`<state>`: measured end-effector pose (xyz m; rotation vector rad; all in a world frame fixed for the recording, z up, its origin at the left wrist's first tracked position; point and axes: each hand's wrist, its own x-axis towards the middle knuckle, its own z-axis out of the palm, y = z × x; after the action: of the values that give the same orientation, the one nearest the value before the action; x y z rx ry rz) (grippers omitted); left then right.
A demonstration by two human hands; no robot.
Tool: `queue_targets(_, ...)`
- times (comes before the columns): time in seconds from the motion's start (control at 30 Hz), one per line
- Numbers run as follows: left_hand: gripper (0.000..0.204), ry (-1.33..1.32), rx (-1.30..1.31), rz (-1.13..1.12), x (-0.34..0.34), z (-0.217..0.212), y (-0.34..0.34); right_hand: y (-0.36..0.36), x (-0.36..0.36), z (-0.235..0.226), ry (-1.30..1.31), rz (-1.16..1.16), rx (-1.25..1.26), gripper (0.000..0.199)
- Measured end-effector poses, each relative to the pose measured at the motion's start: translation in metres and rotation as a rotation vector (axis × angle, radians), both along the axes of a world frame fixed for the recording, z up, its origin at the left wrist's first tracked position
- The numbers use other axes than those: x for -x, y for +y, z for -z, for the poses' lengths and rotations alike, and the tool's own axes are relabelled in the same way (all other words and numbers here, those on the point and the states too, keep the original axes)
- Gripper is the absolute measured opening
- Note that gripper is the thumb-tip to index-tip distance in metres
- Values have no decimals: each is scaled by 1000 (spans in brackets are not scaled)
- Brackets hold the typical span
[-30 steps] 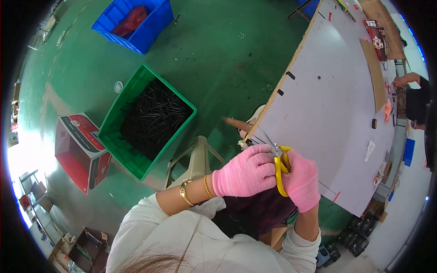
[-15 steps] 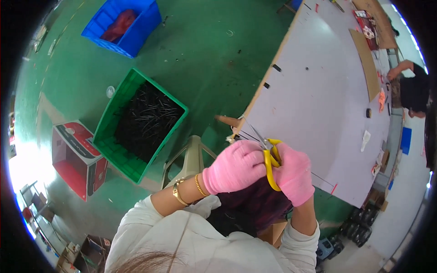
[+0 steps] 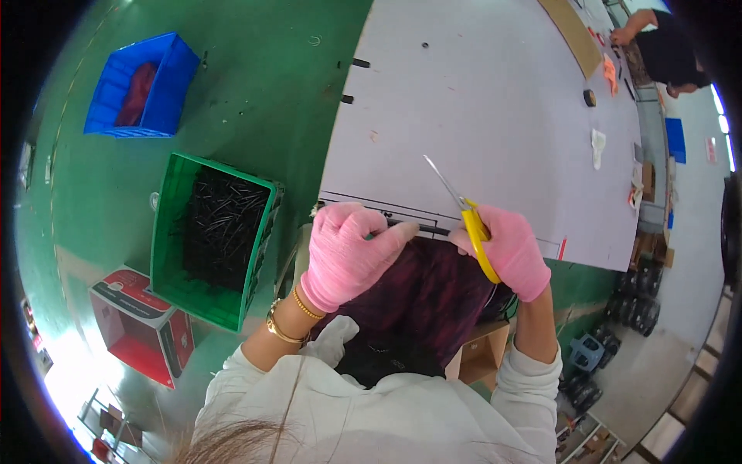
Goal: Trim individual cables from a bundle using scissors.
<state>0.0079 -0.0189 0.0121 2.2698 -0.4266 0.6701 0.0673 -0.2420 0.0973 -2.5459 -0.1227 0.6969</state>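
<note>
Left hand: the pink-gloved left hand (image 3: 348,251) has its fingers curled and pinched on a thin black strip (image 3: 413,228) at the near edge of the pale grey worktable (image 3: 495,116).
Right hand: the pink-gloved right hand (image 3: 506,251) is closed through the loops of the yellow-handled scissors (image 3: 464,213), blades together and pointing away over the table.
Strip: lies along the table edge, above the person's lap.
Nearby: a green plastic crate of black strips (image 3: 212,236) on the floor to the left.
Risk: the blade tips sit close to the left fingers; a slip could nick the glove, or the strip could drop off the edge if the pinch loosens.
</note>
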Motion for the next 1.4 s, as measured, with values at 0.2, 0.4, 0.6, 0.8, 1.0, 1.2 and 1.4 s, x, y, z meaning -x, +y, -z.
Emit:
queue_targets(0.2,32,19,-61,6,1,2,0,9,-5,-4,-74,-101,145,35)
queue_targets(0.4,24,240,-108,-26,-2,-16,-8,9,-12,0,-3,-146,240,38)
queue_targets(0.6,24,286,-206,-52,-13,-29,-25,12,-14,-2,8,-154,275,33)
queue_targets(0.8,23,315,-213,-10,-16,-33,-33,10,-12,-2,17,-136,255,33)
queue_targets(1.0,21,326,-211,-2,-19,-36,-34,9,-11,1,5,-147,252,34)
queue_targets(1.2,23,368,-228,19,-21,-40,-34,10,-12,-3,20,-145,250,34)
queue_targets(1.4,23,371,-244,29,-22,-41,-36,9,-11,-2,-6,-151,242,33)
